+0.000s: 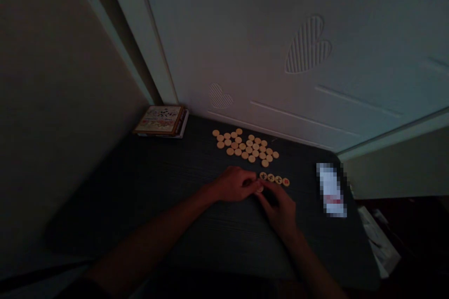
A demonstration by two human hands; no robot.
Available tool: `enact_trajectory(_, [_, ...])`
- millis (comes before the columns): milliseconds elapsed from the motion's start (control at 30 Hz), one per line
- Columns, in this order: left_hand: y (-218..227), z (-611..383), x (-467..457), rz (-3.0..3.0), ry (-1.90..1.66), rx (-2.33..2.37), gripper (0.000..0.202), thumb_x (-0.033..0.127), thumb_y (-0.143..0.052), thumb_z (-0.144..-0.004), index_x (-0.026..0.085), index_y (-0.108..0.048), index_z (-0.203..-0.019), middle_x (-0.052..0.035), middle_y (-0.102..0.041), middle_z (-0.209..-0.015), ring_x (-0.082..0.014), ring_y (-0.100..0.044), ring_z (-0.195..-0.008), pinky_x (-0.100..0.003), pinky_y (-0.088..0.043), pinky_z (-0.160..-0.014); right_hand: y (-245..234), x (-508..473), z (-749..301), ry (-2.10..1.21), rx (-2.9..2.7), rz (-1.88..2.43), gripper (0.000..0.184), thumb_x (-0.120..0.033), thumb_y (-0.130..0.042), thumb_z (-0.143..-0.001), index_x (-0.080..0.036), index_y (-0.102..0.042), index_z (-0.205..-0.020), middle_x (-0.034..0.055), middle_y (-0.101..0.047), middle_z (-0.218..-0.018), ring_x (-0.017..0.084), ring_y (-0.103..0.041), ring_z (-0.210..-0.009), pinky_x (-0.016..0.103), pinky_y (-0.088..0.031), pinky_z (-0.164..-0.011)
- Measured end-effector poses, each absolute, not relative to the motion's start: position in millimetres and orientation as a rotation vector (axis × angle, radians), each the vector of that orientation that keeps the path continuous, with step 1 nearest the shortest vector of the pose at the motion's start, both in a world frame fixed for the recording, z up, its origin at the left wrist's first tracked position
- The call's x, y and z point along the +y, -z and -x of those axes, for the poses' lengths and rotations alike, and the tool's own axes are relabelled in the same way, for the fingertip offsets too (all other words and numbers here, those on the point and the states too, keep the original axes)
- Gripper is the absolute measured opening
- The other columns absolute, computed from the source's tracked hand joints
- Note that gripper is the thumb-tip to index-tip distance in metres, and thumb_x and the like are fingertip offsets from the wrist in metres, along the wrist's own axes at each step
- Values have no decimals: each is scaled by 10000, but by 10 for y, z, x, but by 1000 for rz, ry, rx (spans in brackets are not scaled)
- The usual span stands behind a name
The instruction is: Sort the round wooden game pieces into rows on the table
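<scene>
My left hand (235, 184) and my right hand (281, 206) meet over the dark table. Their fingertips pinch a round Chinese chess piece (260, 189) between them, partly hidden by the fingers. Just beyond the fingers runs a short row of face-up pieces (271, 178). Most of these bear dark characters, and the one at the right end (286, 181) has a red mark. Farther back lie several pale wooden discs (249, 149) in a loose spread, with no markings that I can make out.
Stacked books (159, 120) sit at the table's back left corner. A bright blurred-out flat object (331, 191) rests near the right edge. Behind the dark table (168, 159) stands a white panel (245, 56) with raised hearts. Beyond the right edge, lower down, is a white box (379, 243).
</scene>
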State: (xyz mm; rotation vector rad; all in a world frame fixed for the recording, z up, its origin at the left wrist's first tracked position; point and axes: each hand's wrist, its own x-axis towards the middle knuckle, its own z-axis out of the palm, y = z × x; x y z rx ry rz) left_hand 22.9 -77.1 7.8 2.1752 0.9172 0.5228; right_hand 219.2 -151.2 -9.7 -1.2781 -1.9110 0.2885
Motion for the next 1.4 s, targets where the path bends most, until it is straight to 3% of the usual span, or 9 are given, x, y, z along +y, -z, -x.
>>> enact_trajectory(1400, [-107, -210, -786, -2170, -572, 904, 208, 358, -553, -901, 205, -601, -767, 25, -648, -673, -117, -568, -592, -238, -350, -567, 97, -1468, -2191, -233, -1979, 1242, 384, -229, -627, -940, -265, -618, -1322, 100, -684, -1150, 237, -661, -1050, 425, -581, -920])
